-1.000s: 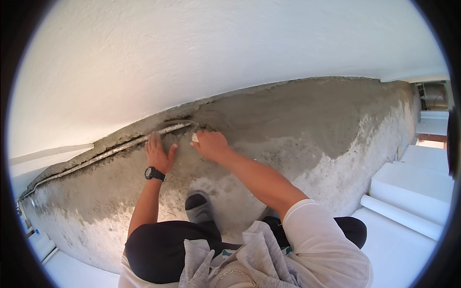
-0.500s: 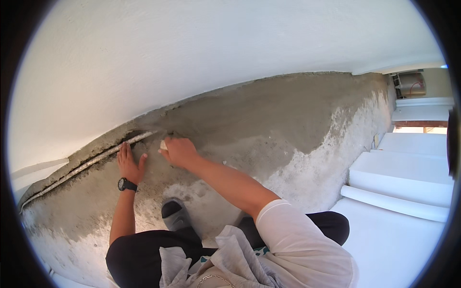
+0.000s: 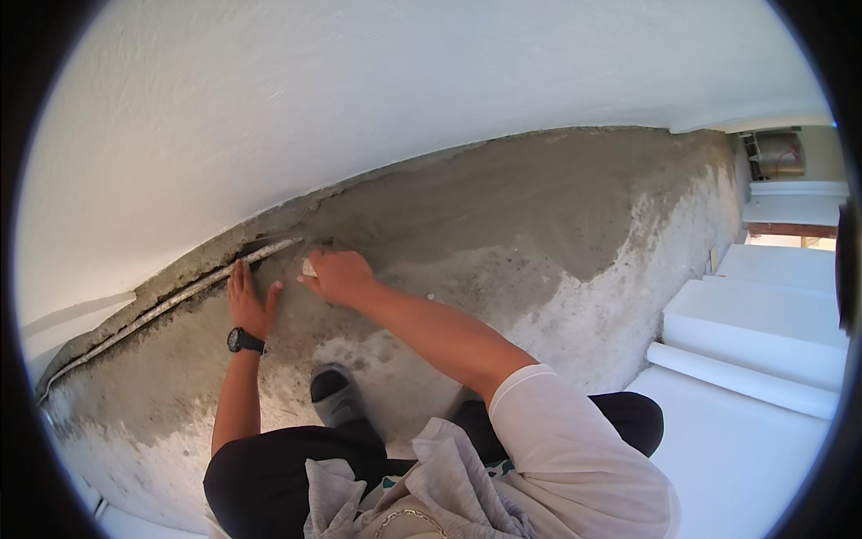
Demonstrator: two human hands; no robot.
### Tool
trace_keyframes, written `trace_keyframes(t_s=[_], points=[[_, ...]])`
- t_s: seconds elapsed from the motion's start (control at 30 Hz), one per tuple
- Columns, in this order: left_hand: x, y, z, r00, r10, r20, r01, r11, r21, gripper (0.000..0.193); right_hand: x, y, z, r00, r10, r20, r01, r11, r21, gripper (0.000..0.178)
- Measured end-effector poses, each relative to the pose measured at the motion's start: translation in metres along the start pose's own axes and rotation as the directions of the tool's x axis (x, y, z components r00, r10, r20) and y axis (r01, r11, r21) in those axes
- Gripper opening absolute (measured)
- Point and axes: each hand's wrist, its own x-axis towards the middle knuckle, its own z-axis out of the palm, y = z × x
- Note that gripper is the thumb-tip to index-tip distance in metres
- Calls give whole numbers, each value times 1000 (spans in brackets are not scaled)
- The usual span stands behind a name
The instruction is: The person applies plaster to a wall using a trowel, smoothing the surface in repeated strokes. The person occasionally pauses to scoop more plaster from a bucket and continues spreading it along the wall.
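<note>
My left hand (image 3: 254, 305), with a black watch (image 3: 244, 340) on its wrist, lies flat with its fingers stretched out. Its fingertips reach the thin, mortar-stained pipe (image 3: 171, 304) that runs along the foot of the wall. To the right of it, my right hand (image 3: 339, 277) is closed round a trowel by its pale handle (image 3: 309, 268). The trowel's blade is hard to make out against the grey mortar. Damp, smoothed mortar (image 3: 485, 207) spreads from beside this hand toward the far right. The pipe's right end shows just beyond my hands.
A white wall (image 3: 386, 81) rises along the far side. Drier, pale concrete (image 3: 593, 314) borders the mortar. White steps (image 3: 754, 328) stand at the right, with a metallic cylinder (image 3: 779, 153) farther back. My sandalled foot (image 3: 337, 395) is close below my hands.
The view has shifted slightly, so the scene sits a little differently in the picture. Both hands keep nearly the same places by the pipe, and the right one still grips the trowel.
</note>
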Motion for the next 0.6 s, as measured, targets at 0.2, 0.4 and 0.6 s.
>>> trace_keyframes(t_s=[0.2,0.4,0.6], points=[[1,2,0,1000,-11,29,10,1000,23,89,-10,6,-2,1000,-21,2,21,1000,-22,48],[1,1,0,999,-30,17,31,1000,-4,89,-20,-8,-34,995,-4,-95,-1,999,-48,51],[2,3,3,998,0,-69,-4,998,-60,86,-51,98,-121,988,20,-154,-53,976,-211,51]])
